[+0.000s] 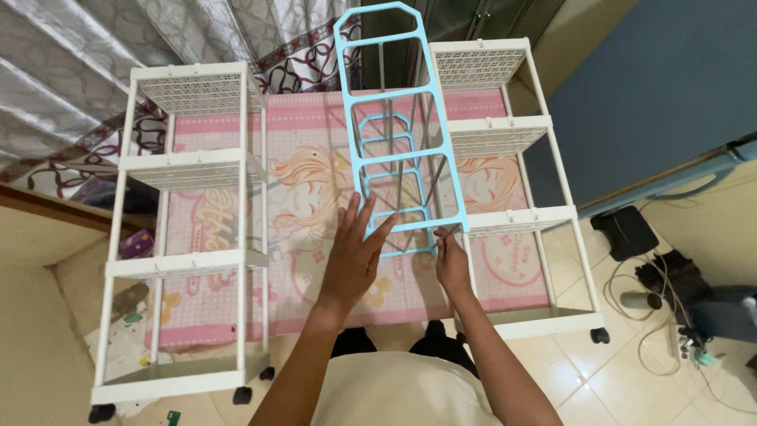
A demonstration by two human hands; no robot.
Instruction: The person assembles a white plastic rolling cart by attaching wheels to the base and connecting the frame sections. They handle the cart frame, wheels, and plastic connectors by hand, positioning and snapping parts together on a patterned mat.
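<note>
A light blue plastic shelf frame with thin metal rods stands upright in the middle, seen from above. My left hand lies flat against its lower left edge with the fingers spread. My right hand pinches the frame's lower right corner, close to a metal rod. A pink mat with a cartoon picture lies on the floor beneath.
Two white wheeled shelf racks flank the blue frame: the left rack and the right rack. A patterned curtain hangs at the back left. Cables and dark objects lie on the tiled floor at the right.
</note>
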